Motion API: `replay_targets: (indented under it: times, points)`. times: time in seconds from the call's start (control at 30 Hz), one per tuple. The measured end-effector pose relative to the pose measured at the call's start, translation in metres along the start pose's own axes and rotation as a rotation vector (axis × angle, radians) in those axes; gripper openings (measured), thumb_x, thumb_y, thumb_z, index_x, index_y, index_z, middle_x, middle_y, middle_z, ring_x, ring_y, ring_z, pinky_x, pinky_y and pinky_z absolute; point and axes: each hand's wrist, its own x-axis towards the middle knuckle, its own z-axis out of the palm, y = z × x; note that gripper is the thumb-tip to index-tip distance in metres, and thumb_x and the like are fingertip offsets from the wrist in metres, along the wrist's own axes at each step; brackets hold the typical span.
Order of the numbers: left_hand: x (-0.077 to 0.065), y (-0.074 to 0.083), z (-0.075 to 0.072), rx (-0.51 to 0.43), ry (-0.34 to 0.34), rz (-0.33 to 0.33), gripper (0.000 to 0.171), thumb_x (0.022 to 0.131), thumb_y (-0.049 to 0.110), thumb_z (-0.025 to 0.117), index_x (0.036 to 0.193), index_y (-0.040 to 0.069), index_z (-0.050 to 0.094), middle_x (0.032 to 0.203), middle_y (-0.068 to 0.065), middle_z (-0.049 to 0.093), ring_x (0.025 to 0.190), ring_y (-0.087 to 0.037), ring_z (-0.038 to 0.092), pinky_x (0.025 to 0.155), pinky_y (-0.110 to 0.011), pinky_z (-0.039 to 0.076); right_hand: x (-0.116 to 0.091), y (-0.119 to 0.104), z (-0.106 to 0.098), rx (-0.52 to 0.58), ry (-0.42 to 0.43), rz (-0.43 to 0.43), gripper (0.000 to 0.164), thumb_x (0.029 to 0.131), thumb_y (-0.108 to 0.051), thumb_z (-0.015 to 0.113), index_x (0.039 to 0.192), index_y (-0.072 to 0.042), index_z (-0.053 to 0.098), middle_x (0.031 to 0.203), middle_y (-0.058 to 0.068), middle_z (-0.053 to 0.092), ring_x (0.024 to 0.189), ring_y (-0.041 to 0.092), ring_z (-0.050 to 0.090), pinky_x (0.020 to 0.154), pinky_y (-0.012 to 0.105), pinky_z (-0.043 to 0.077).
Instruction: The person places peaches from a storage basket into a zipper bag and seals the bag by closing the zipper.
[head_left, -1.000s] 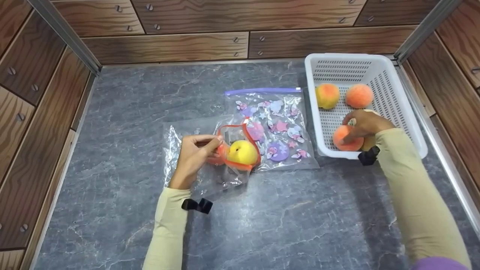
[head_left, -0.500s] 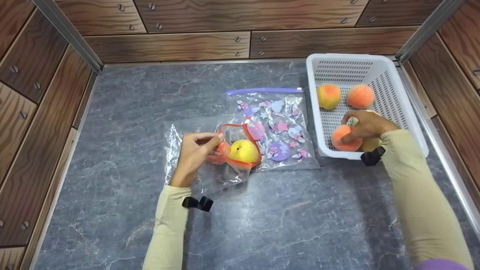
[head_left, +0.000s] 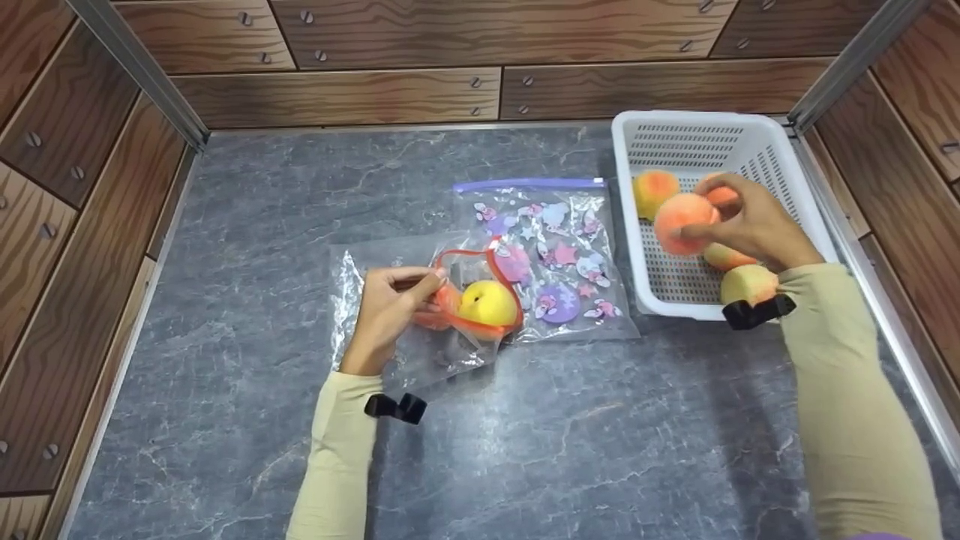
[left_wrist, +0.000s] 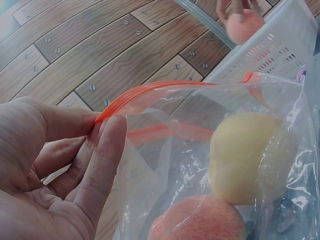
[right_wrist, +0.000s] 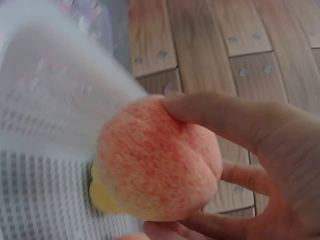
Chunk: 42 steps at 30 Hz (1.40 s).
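Note:
My left hand [head_left: 391, 311] pinches the orange zip edge of a clear zip bag [left_wrist: 150, 95] between thumb and finger, keeping its mouth spread. Inside the bag lie a yellow fruit [left_wrist: 250, 157] and a pinkish peach [left_wrist: 200, 222], side by side. Over the white plastic basket [head_left: 624, 225], my right hand [head_left: 757, 221] grips a pink-orange peach [right_wrist: 157, 160], thumb on one side and fingers on the other. Below it in the basket sit a yellow-orange peach [head_left: 654, 191], another peach partly hidden by the hand, and yellowish fruit [head_left: 748, 285] near the front corner.
A second zip bag [head_left: 559, 259] with a purple zip and cartoon prints lies flat between the orange-zip bag and the basket. Wood-patterned panels [head_left: 337, 97] wall the back and sides of the grey marbled tabletop [head_left: 525, 450]. The basket stands close to the right wall.
The right hand has lifted the peach from the basket's floor, up and slightly toward the back, uncovering yellowish fruit beneath. The left hand holds the bag's edge in the same place.

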Motion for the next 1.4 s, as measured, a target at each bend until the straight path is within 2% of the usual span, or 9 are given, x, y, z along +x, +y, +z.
replay_targets:
  times: [0.13,0.27,0.47,0.57,0.63,0.77,0.93,1.2,1.4]
  points:
    - [0.000,0.000,0.000,-0.004,-0.005,-0.001,0.016,0.091,0.007,0.074,0.099,-0.006,0.076,0.085,-0.019,0.074,0.064,-0.022,0.071,0.064,-0.038,0.062,-0.004,-0.016,0.011,0.165,0.088,-0.014,0.053,0.083,-0.020,0.086,0.123,-0.008,0.054,0.109,0.007,0.068,0.092,0.010,0.062,0.073,0.020,0.050]
    - [0.000,-0.001,0.000,-0.005,-0.019,-0.003,0.020,0.092,0.008,0.073,0.102,-0.009,0.074,0.085,-0.018,0.074,0.065,-0.022,0.071,0.065,-0.039,0.062,-0.006,-0.033,0.026,0.326,0.120,-0.046,0.051,0.083,-0.015,0.086,0.123,-0.012,0.055,0.099,-0.004,0.071,0.093,0.011,0.066,0.076,0.021,0.055]
    - [0.001,-0.001,0.000,0.006,-0.015,-0.013,0.016,0.092,0.008,0.074,0.100,-0.005,0.076,0.085,-0.019,0.074,0.065,-0.022,0.070,0.076,-0.061,0.058,-0.010,-0.055,0.054,0.554,0.076,-0.033,0.054,0.082,-0.014,0.086,0.127,-0.014,0.056,0.113,0.009,0.070,0.103,0.022,0.065,0.085,0.028,0.056]
    - [0.002,-0.001,0.001,0.012,-0.020,-0.008,0.015,0.092,0.009,0.073,0.100,-0.004,0.076,0.086,-0.019,0.074,0.065,-0.022,0.070,0.078,-0.064,0.055,-0.011,-0.062,0.069,0.668,0.029,-0.069,0.053,0.082,-0.011,0.086,0.126,-0.013,0.057,0.113,0.013,0.069,0.101,0.024,0.065,0.085,0.030,0.056]
    - [0.002,-0.001,0.001,0.011,-0.019,-0.010,0.012,0.092,0.009,0.073,0.097,-0.001,0.078,0.085,-0.019,0.074,0.066,-0.023,0.070,0.076,-0.061,0.057,-0.012,-0.067,0.081,0.723,-0.015,-0.083,0.052,0.082,-0.009,0.086,0.125,-0.012,0.057,0.113,0.015,0.069,0.101,0.026,0.066,0.085,0.033,0.056]
    - [0.001,-0.002,0.001,0.007,-0.019,-0.025,0.011,0.092,0.009,0.073,0.098,0.000,0.078,0.085,-0.019,0.074,0.066,-0.023,0.071,0.070,-0.055,0.060,-0.015,-0.077,0.103,0.740,-0.084,-0.104,0.053,0.082,-0.010,0.086,0.126,-0.013,0.056,0.114,0.018,0.070,0.101,0.030,0.067,0.086,0.038,0.056]
    - [0.001,-0.001,0.001,0.001,-0.016,-0.026,0.011,0.092,0.008,0.074,0.098,0.000,0.077,0.085,-0.019,0.073,0.065,-0.023,0.070,0.065,-0.047,0.062,-0.016,-0.087,0.127,0.779,-0.118,-0.122,0.055,0.081,-0.009,0.086,0.126,-0.012,0.055,0.115,0.021,0.069,0.099,0.033,0.068,0.084,0.040,0.058]
    - [0.001,-0.001,0.001,-0.008,-0.009,-0.017,0.011,0.092,0.008,0.074,0.096,-0.001,0.077,0.084,-0.018,0.073,0.065,-0.022,0.070,0.062,-0.035,0.062,-0.018,-0.095,0.149,0.839,-0.151,-0.118,0.052,0.083,-0.009,0.084,0.125,-0.013,0.054,0.115,0.021,0.068,0.098,0.030,0.067,0.084,0.038,0.058]
    - [0.002,-0.002,0.001,-0.003,-0.012,-0.015,0.011,0.092,0.008,0.073,0.096,-0.001,0.077,0.085,-0.019,0.073,0.065,-0.022,0.070,0.065,-0.039,0.062,-0.020,-0.097,0.160,0.870,-0.198,-0.124,0.052,0.083,-0.008,0.083,0.126,-0.011,0.054,0.120,0.023,0.067,0.104,0.035,0.067,0.086,0.042,0.058]
